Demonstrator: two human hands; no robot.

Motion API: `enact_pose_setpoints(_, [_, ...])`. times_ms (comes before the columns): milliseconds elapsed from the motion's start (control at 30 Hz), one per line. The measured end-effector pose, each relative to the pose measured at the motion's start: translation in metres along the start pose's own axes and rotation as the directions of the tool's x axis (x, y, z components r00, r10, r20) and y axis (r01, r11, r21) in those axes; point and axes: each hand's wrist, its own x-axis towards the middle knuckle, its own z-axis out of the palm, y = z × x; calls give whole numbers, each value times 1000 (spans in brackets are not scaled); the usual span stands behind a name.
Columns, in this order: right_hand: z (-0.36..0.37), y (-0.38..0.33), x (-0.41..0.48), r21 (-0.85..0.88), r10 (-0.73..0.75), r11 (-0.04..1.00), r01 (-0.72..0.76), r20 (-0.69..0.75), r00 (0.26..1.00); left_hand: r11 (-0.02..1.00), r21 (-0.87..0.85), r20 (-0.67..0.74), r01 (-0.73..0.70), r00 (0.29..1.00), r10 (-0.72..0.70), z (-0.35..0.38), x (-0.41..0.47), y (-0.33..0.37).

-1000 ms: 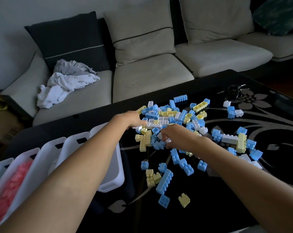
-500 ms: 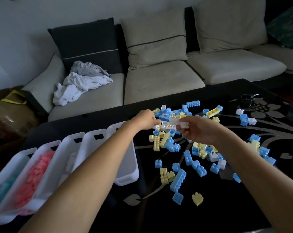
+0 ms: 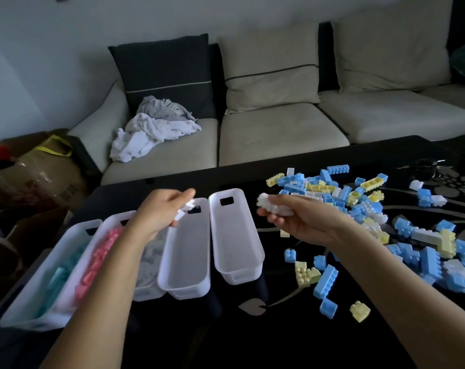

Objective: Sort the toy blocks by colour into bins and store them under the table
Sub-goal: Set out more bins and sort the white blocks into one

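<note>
Several white bins stand in a row at the left of the black table [image 3: 252, 342]. One bin [image 3: 36, 286] holds teal blocks, the one beside it [image 3: 106, 227] pink blocks, a third [image 3: 148, 286] white blocks. Two bins [image 3: 184, 262] [image 3: 235, 235] to the right look empty. My left hand [image 3: 163, 211] holds white blocks [image 3: 186, 209] over the bin with white blocks. My right hand [image 3: 298, 219] grips a clump of white blocks [image 3: 272, 207] just right of the bins. A pile of blue, yellow and white blocks [image 3: 359, 203] covers the table's right side.
A beige sofa [image 3: 279, 129] runs behind the table, with a heap of white cloth [image 3: 151, 134] on its left seat. Cardboard boxes and a bag [image 3: 34, 171] sit on the floor at the left. Keys [image 3: 428, 166] lie at the table's far right.
Both hands left the pile with white blocks and moved left toward the bins. The view swung left, so the whole row of bins now shows.
</note>
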Motion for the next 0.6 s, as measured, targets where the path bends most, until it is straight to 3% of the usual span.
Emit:
enact_pose_setpoints(167, [86, 12, 44, -175, 94, 983, -63, 176, 980, 935, 328, -66, 133, 991, -118, -41, -26, -52])
enact_pose_setpoints(233, [117, 26, 68, -210, 192, 967, -147, 210, 959, 924, 337, -86, 183, 983, -163, -41, -34, -65])
enact_pose_setpoints(367, [157, 51, 97, -227, 284, 944, -241, 180, 942, 919, 368, -120, 144, 987, -106, -42, -43, -77])
enact_pose_setpoints(467, [164, 54, 104, -270, 323, 923, -275, 152, 934, 956, 265, -177, 124, 981, -79, -46, -45, -76])
enact_pose_setpoints(600, [151, 37, 93, -305, 256, 933, -190, 195, 947, 966, 234, -219, 110, 974, -58, -52, -42, -71])
